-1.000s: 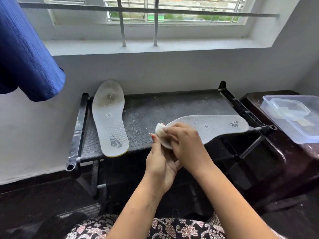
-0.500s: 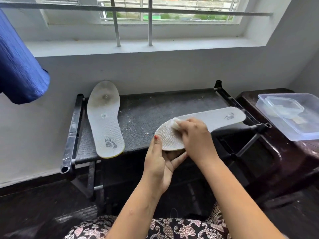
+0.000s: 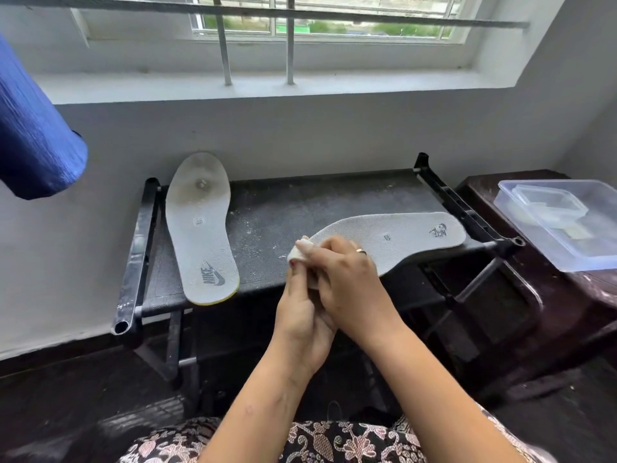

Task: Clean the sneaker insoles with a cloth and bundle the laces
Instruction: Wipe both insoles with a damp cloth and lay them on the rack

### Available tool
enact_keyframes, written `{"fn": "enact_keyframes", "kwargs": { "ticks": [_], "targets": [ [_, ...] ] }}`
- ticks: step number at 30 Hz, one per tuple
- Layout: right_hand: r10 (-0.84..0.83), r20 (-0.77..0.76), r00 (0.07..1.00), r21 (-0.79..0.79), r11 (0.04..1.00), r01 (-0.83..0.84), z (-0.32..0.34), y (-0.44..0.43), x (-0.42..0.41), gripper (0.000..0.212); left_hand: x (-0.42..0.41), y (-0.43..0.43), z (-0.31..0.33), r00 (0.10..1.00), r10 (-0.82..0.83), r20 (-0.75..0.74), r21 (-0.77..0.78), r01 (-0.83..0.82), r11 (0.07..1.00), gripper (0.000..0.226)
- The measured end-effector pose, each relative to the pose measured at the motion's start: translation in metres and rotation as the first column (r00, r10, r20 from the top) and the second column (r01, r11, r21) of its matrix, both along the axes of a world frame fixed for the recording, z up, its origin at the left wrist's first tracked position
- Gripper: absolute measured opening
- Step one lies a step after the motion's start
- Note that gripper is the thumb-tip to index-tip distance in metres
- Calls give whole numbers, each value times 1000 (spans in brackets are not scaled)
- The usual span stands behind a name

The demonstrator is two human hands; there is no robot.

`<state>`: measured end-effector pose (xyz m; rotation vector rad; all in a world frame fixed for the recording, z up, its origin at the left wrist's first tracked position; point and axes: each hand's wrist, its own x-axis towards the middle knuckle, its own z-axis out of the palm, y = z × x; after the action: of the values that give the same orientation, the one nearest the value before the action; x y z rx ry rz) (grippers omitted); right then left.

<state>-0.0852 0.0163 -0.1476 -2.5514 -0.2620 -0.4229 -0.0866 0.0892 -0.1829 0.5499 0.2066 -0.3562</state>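
Home, room corner by a barred window (image 3: pixel 257 38): white plastered wall (image 3: pixel 300 135), low black shoe rack (image 3: pixel 300 208), dark wooden side table (image 3: pixel 534 295), plastic food container (image 3: pixel 567 228), dark floor (image 3: pixel 66 396).

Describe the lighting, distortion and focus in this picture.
Head view: soft daylight from the window, no hard shadows; the wide lens bows the sill; the flat insole and the held insole are sharp; the floor under the rack is dark.

Ring (image 3: pixel 361 251) on right hand (image 3: pixel 347 289), red nail polish (image 3: pixel 292 263), black floral-print garment (image 3: pixel 334 442)
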Motion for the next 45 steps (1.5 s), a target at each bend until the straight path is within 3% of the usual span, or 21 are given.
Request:
{"fn": "enact_keyframes", "kwargs": {
  "ticks": [11, 15, 20, 22, 27, 32, 36, 42, 45],
  "targets": [
    [-267, -45, 963, -56, 963, 264, -14, -37, 14, 42, 0, 4, 1, 995, -77, 71, 50, 73, 996, 50],
    [-156, -44, 987, 20, 987, 157, -11, -20, 9, 43, 0, 3, 0, 992, -102, 72, 110, 94, 990, 55],
    [26, 57, 998, 38, 999, -28, -9, 18, -7, 36, 2, 2, -7, 995, -29, 96, -38, 32, 999, 74],
    [33, 70, 997, -2, 999, -32, -9, 19, -8, 34, 4, 4, -7, 997, 8, 76, -69, -3, 998, 80],
    [8, 74, 997, -38, 999, -5, -5, 10, -7, 42, 4, 7, 0, 997, 48, 64, 24, -50, 998, 54],
    [17, 56, 998, 17, 1000, -18, -5, 9, -7, 45, 2, 4, -1, 997, 27, 74, -55, -23, 998, 73],
    [29, 111, 993, 69, 997, -37, -8, 9, -4, 41, 3, 3, -4, 996, 83, 27, -36, -82, 996, 58],
    [27, 179, 984, 101, 994, -46, -5, 10, -3, 35, -1, 3, 0, 990, 135, 49, -31, -133, 991, 70],
    [21, 150, 989, 129, 991, -41, -5, 9, -3, 28, -2, 3, 1, 989, 121, 82, -2, -121, 993, 66]
  ]
}}
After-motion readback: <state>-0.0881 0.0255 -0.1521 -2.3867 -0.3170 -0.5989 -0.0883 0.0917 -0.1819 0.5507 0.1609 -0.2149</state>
